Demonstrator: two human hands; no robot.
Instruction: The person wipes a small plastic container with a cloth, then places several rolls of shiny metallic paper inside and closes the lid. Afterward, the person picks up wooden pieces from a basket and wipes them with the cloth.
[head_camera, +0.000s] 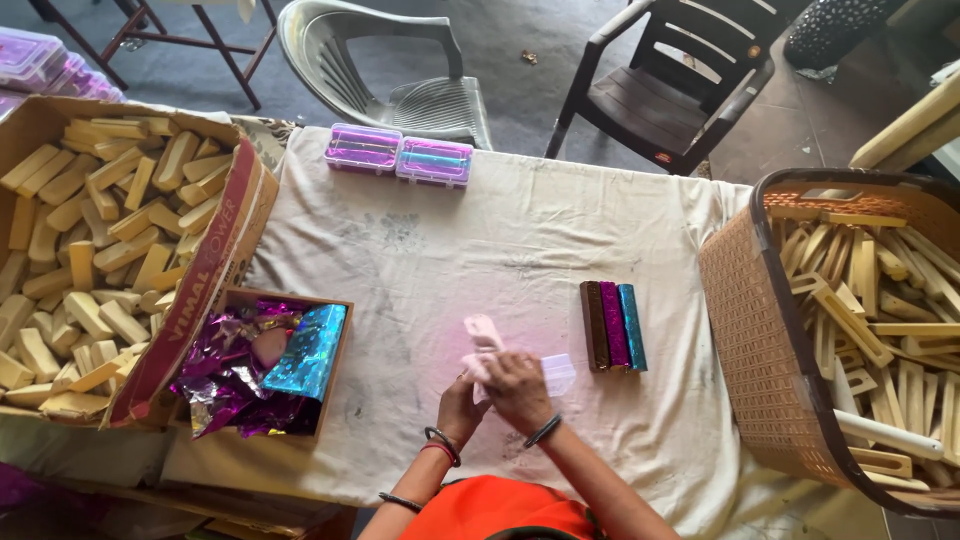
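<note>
A pale pink wrapping sheet (487, 335) is pinched at the table (420, 250) centre in the closed grip of both the left hand (461, 405) and right hand (520, 392), and should be kept taut and square so creases are avoided.

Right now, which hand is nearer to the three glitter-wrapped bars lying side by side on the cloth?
Right. The right hand sits just left of the glitter-wrapped bars, on the clear wrapper; the left hand is farther left, behind the right one.
</note>
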